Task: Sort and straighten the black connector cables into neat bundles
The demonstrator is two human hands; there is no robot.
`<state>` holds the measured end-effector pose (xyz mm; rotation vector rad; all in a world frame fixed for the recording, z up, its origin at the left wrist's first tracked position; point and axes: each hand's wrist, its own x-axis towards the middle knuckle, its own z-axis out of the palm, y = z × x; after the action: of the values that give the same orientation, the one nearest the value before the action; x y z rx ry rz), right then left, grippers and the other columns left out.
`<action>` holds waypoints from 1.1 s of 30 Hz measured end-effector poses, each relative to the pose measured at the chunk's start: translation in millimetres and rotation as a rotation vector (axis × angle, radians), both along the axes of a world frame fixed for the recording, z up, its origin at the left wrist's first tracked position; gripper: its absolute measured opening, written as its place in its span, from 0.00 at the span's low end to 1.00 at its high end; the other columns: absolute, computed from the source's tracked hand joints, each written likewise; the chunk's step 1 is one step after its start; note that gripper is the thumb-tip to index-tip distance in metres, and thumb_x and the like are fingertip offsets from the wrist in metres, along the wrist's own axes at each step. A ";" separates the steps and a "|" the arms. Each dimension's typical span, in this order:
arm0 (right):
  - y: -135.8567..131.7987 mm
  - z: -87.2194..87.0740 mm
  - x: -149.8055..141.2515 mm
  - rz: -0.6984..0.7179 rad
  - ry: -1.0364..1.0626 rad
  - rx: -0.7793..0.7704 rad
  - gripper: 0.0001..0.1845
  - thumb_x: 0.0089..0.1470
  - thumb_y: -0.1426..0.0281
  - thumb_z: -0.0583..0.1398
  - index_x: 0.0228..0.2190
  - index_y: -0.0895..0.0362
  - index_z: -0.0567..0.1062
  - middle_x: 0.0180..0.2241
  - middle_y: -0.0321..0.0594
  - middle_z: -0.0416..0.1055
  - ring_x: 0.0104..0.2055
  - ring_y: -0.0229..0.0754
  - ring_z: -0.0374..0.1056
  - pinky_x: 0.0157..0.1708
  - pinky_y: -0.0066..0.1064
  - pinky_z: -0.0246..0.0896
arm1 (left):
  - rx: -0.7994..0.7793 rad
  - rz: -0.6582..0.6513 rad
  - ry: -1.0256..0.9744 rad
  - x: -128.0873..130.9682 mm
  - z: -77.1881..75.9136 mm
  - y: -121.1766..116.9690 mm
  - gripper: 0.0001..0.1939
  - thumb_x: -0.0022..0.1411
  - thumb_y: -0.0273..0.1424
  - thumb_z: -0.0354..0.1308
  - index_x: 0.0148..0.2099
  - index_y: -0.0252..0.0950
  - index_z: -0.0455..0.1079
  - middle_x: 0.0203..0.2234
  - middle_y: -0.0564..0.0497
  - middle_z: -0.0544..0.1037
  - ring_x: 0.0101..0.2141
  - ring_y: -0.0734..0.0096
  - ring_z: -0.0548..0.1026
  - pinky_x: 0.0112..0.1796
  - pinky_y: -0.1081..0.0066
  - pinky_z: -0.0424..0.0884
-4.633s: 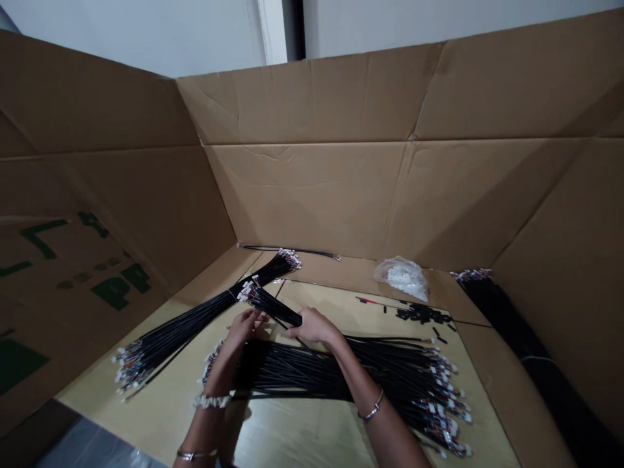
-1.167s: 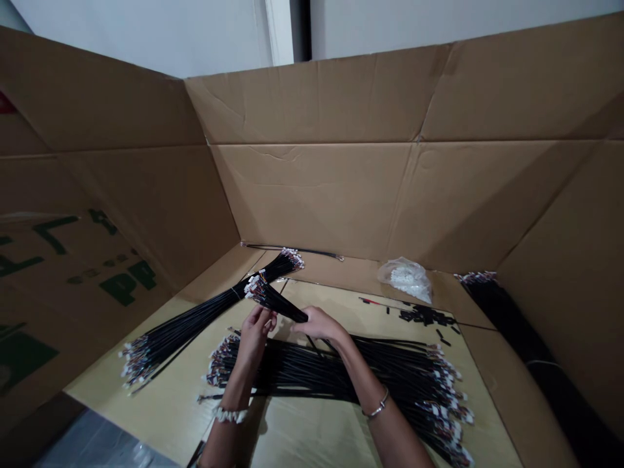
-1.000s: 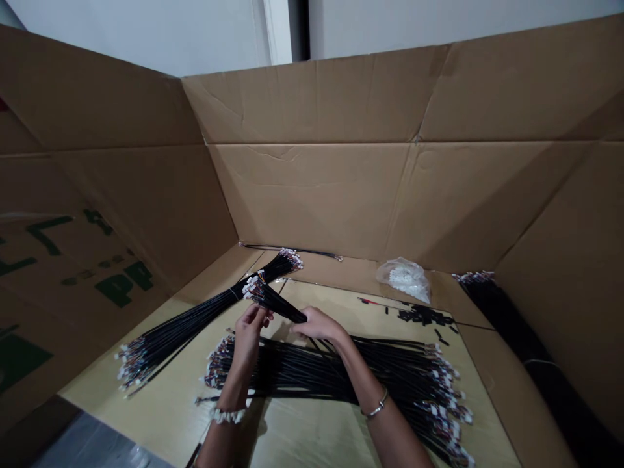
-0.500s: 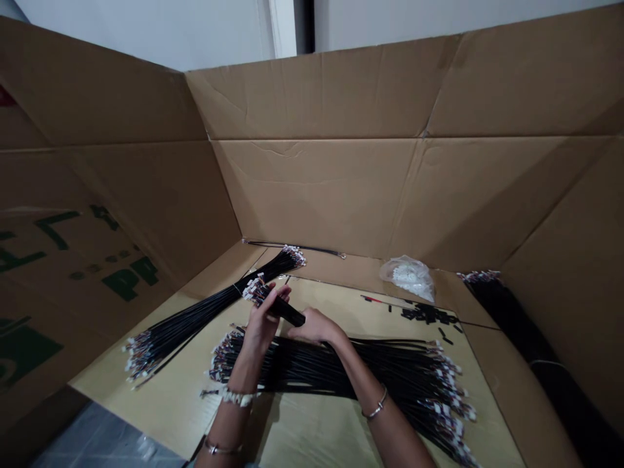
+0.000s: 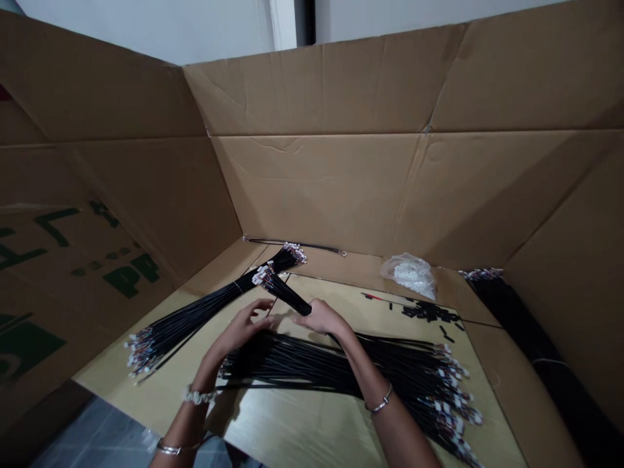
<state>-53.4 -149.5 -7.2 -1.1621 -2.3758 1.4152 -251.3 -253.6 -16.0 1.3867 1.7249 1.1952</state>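
Note:
My right hand is closed round a bunch of black cables, whose white-connector ends point up and to the left. Close by on the left, my left hand has its fingers parted and curved, with nothing in them. Below both hands a wide pile of black cables lies across the table, and white connectors fan out at its right end. My left forearm and hand partly cover the pile's left end. Behind the held bunch rests a tied cable bundle, running diagonally.
Cardboard walls surround the table. Toward the back right are a clear plastic bag of white parts, scattered short black pieces and a thin red-and-black tool. Another tied bundle lies far right; a thin cable lies at the back.
My left hand has let go of the cable bunch and moved down and left. The bunch stays in my right hand, slightly farther right.

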 end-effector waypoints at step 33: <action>6.4 -5.5 4.5 0.039 0.139 -0.134 0.17 0.46 0.60 0.64 0.21 0.56 0.64 0.14 0.25 0.52 0.17 0.31 0.48 0.16 0.24 0.41 | 0.208 0.222 -0.699 -2.7 16.0 20.4 0.21 0.36 0.29 0.75 0.34 0.34 0.72 0.24 0.54 0.75 0.25 0.75 0.72 0.30 0.74 0.69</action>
<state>-48.9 -143.1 -12.7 -1.0143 -2.2507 1.6336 -254.0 -233.2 0.0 0.7401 1.2902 1.7609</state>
